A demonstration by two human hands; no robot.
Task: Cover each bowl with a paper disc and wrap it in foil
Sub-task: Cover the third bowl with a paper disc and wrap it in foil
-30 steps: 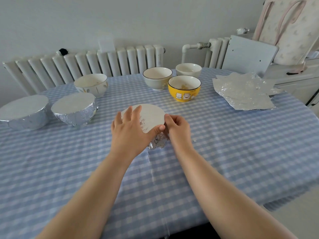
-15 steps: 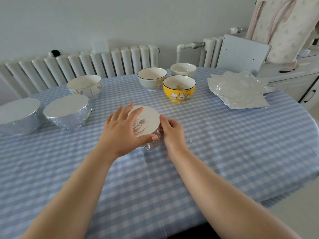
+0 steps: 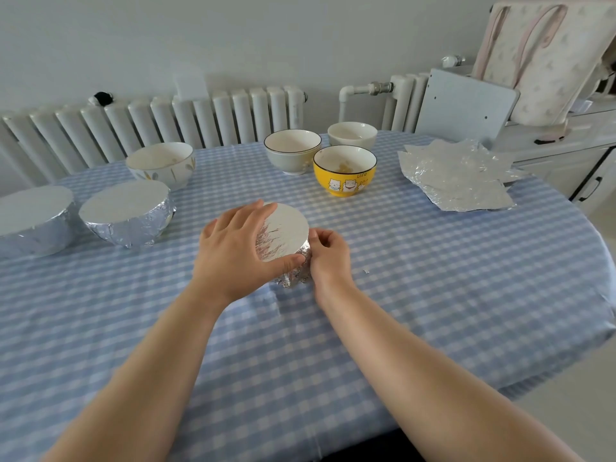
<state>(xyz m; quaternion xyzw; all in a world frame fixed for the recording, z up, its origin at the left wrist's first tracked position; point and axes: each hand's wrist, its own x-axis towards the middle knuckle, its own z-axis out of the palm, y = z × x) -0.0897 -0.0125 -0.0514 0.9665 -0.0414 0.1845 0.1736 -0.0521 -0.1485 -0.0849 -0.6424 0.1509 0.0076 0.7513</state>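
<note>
Resting near the middle of the checked tablecloth [image 3: 433,295], a small bowl [image 3: 283,238] is wrapped in crinkled silver foil, smooth and flat on top, creased down its sides. Left hand [image 3: 236,248] lies over the top, fingers straight. Right hand [image 3: 328,256] pinches foil at the bowl's side.

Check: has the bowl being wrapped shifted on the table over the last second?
No. The half-wrapped bowl sits at the same spot, near-left of the yellow bowl; only the camera moved.
</note>
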